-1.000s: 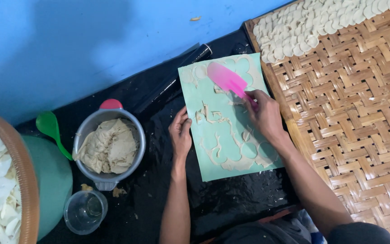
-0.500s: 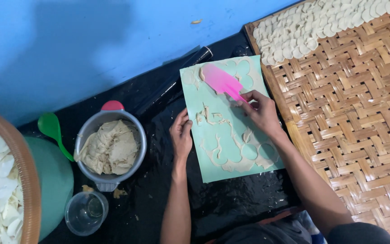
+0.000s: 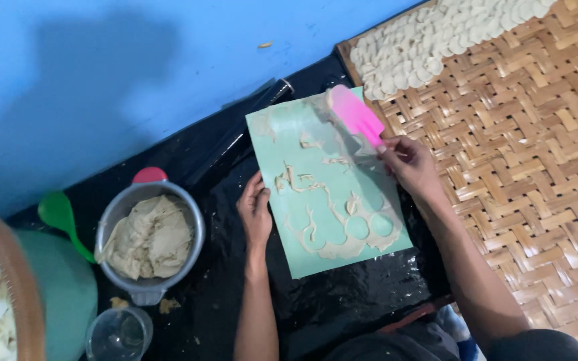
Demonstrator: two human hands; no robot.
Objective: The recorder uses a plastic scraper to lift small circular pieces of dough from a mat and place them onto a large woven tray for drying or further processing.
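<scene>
A pale green cutting mat (image 3: 316,254) lies flat on black plastic sheeting, streaked with thin dough scraps (image 3: 332,227) that show round cut-out holes near its lower right. A pink scraper (image 3: 356,119) rests tilted at the mat's upper right corner, its blade against the dough.

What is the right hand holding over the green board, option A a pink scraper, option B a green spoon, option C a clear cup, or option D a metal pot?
A: the right hand grips a pink scraper at the top of the green board, while the green spoon, clear cup and metal pot of dough sit apart to the left.
</scene>
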